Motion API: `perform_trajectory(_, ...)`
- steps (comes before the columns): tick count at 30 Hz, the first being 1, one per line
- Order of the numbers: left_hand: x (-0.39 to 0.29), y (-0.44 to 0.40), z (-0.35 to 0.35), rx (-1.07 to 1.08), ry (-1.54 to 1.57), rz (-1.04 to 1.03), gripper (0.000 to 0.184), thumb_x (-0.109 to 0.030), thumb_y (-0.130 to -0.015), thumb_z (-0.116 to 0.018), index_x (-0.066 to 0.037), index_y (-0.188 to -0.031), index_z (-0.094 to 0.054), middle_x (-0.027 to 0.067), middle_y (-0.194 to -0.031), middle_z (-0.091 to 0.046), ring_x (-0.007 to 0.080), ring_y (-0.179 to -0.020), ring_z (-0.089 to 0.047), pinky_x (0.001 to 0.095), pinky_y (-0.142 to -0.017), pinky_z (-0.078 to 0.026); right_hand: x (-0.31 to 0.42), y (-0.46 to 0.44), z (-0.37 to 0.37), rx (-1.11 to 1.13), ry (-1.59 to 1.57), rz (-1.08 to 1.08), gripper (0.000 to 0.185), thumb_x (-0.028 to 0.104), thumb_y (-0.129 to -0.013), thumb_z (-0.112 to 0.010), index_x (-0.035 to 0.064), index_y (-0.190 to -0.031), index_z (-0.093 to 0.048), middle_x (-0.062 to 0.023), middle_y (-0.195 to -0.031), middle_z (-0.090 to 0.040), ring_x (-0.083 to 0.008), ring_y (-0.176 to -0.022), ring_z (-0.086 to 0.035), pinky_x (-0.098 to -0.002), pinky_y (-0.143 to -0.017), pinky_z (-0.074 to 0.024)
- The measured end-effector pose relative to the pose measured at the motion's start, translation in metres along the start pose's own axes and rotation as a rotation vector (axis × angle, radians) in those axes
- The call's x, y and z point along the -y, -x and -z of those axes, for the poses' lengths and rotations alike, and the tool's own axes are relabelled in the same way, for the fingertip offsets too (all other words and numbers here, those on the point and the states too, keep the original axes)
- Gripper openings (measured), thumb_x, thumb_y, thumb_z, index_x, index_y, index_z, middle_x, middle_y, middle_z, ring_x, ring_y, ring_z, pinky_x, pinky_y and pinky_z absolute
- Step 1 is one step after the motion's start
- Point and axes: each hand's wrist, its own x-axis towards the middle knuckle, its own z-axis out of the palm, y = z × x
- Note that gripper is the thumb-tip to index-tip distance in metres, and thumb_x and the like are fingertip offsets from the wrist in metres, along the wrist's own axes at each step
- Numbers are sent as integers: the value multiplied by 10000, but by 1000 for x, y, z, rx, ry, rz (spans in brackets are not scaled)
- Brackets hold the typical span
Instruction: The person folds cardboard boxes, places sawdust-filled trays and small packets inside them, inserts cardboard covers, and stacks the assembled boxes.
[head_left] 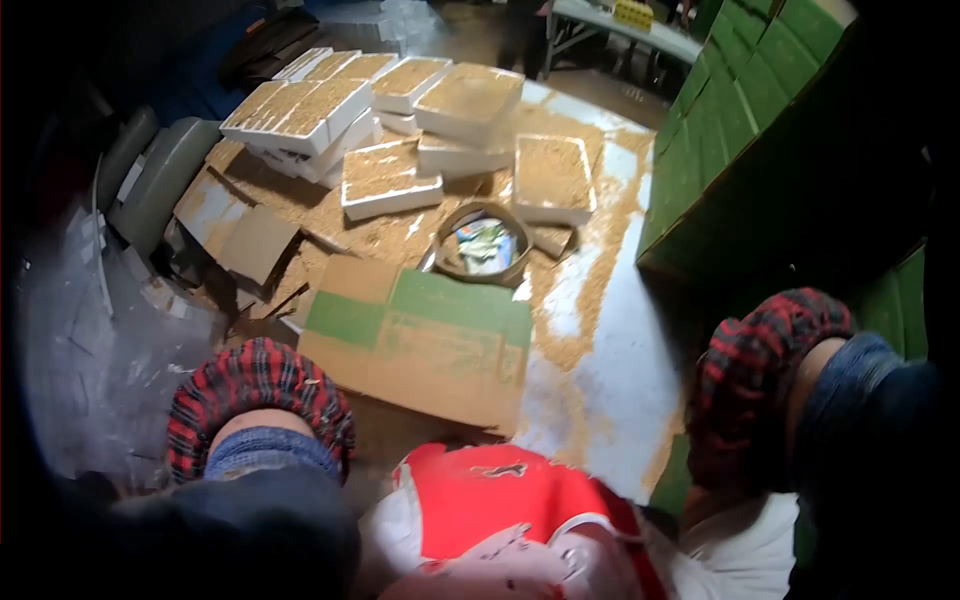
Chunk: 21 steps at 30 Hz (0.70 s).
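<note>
- Right hand [714,503]: partly visible below its plaid sleeve [762,375]; finger state cannot be told.
- Left hand: hidden; grip indeterminable.
- White cloth [765,538]: just beside the right hand, contact unclear.
- Red garment [490,500]: left of that hand.
- Cardboard [440,350]: farther left, beyond the garment.

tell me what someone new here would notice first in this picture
The white boxes topped with tan, crumbly material would probably draw the eye first, grouped toward the back of the littered work area. Next might come the bright red cloth at the bottom centre, with red plaid sleeves to either side. A tall green stack looms at upper right.
</note>
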Motion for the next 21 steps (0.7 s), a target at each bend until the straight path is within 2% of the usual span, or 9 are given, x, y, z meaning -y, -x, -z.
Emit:
perform_trajectory(6, -13, 29, 55, -98, -145, 0, 610, -289, -976, -468, 26, -1475, -313, 202, -1507, -363, 270, -1415, -311, 370, -1158, -228, -18, -16, -47, -92, -40, -32, 499, 294, -1009, -485, -18, -1393, -422, -166, -1410, -477, -225, -1264, -477, -296, -1043, -385)
perform_trajectory(9, -21, 83, 101, -270, -298, 41, 612, -274, -970, -481, 28, -1475, -311, 206, -1508, -361, 272, -1417, -308, 369, -1157, -229, -30, -1, -84, -187, 8, -241, 499, 306, -1015, -472, -25, -1386, -430, -172, -1431, -461, -228, -1292, -461, -298, -1060, -373)
perform_trajectory(11, -11, 155, 130, -484, -468, 374, 615, -264, -967, -489, 30, -1476, -311, 209, -1509, -360, 273, -1418, -306, 368, -1156, -229, -42, 33, -132, -228, 64, -647, 500, 314, -1019, -463, -29, -1381, -435, -176, -1445, -451, -230, -1311, -450, -298, -1072, -365)
perform_trajectory(13, 2, 242, 151, -493, -623, 1128, 721, -334, -944, -610, 51, -1465, -294, 236, -1502, -342, 317, -1395, -335, 408, -1119, -293, -55, 109, -204, -167, 84, -1249, 501, 321, -1023, -454, -34, -1376, -441, -180, -1459, -440, -232, -1330, -440, -299, -1083, -358)
perform_trajectory(14, 17, 318, 153, -470, -730, 1328, 843, -386, -922, -634, 101, -1467, -215, 293, -1478, -342, 389, -1386, -330, 414, -1122, -293, -51, 175, -246, -119, 63, -1487, 535, 343, -1018, -456, -59, -1369, -427, -227, -1424, -454, -296, -1311, -452, -357, -1095, -349)
perform_trajectory(15, 19, 413, 153, -438, -750, 1523, 967, -427, -879, -680, 135, -1463, -152, 353, -1474, -297, 429, -1379, -322, 419, -1126, -289, -23, 246, -277, 324, 318, -1685, 620, 362, -990, -519, 24, -1472, -323, -278, -1470, -372, -388, -1347, -402, -424, -1113, -322)
perform_trajectory(17, 1, 518, 134, -418, -674, 1721, 1104, -497, -797, -741, 129, -1468, -127, 373, -1483, -249, 443, -1378, -311, 421, -1130, -287, 55, 388, -345, 400, 243, -2077, 848, 553, -913, -523, 11, -1498, -235, -375, -1467, -272, -483, -1373, -297, -467, -1123, -293)
perform_trajectory(19, -5, 522, 122, -449, -364, 1782, 1171, -552, -742, -765, 89, -1486, -127, 348, -1501, -234, 475, -1390, -259, 436, -1147, -258, 79, 326, -377, 352, 234, -2353, 1036, 697, -833, -534, -11, -1505, -189, -369, -1486, -228, -469, -1412, -221, -501, -1131, -257)
perform_trajectory(21, 4, 529, 121, -272, -351, 1739, 1188, -578, -713, -773, 49, -1499, -139, 326, -1517, -219, 519, -1399, -184, 480, -1164, -208, 71, 258, -391, 413, 381, -2457, 1086, 734, -805, -529, -4, -1513, -165, -361, -1508, -175, -491, -1416, -175, -558, -1121, -240)
